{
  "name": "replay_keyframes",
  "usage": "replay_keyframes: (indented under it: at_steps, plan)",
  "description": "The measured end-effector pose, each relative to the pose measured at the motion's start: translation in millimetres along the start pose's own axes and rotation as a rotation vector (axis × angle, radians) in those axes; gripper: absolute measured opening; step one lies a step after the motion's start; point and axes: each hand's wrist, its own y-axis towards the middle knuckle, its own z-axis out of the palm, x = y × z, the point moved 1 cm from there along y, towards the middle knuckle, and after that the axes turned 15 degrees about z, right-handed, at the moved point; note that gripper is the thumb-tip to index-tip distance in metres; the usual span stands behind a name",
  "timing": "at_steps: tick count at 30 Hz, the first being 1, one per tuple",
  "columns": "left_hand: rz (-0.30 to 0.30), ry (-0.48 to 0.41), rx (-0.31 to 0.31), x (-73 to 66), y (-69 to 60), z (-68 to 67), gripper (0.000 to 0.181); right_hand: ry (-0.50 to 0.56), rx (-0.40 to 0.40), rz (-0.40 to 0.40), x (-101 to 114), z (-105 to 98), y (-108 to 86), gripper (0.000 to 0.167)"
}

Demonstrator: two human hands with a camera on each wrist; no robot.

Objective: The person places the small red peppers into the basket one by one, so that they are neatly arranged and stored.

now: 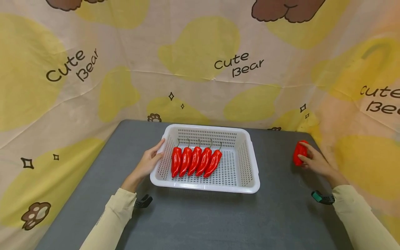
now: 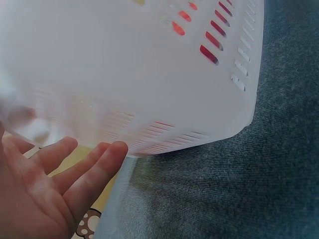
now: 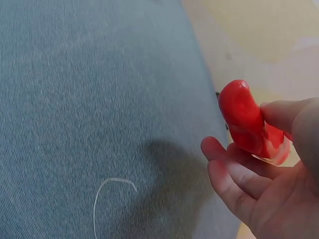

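Note:
A white perforated plastic basket (image 1: pixel 206 187) stands on the dark table. Several glossy red chili peppers (image 1: pixel 195 161) with green stems lie side by side in its left half. My left hand (image 1: pixel 148 163) grips the basket's left side at the rim; in the left wrist view its fingers (image 2: pixel 99 172) lie against the outer wall. Far to the right, my right hand (image 1: pixel 315 161) holds a glossy red pepper (image 1: pixel 300 152) above the table. In the right wrist view the thumb presses that red pepper (image 3: pixel 244 117) against the fingers, which hide part of it; no stem shows.
The dark grey table (image 1: pixel 200 222) ends at a cloth backdrop (image 1: pixel 193 62) printed with bears and lettering, behind and on both sides. A thin pale thread (image 3: pixel 114 180) lies on the table near the right hand. Dark bands sit at both wrists.

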Motion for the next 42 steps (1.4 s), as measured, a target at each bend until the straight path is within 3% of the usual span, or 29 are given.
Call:
replay_keyframes:
  at_steps: [22, 42]
  plan:
    - [-0.002, 0.02, 0.005, 1.5, -1.0, -0.7, 0.058, -0.026, 0.02, -0.113, 22.9, 21.9, -10.6, 0.059]
    - [0.016, 0.016, 0.006, 4.8, 0.5, -1.0, 0.058, -0.046, 0.065, -0.166, 48.4, 35.3, -15.3, 0.059]
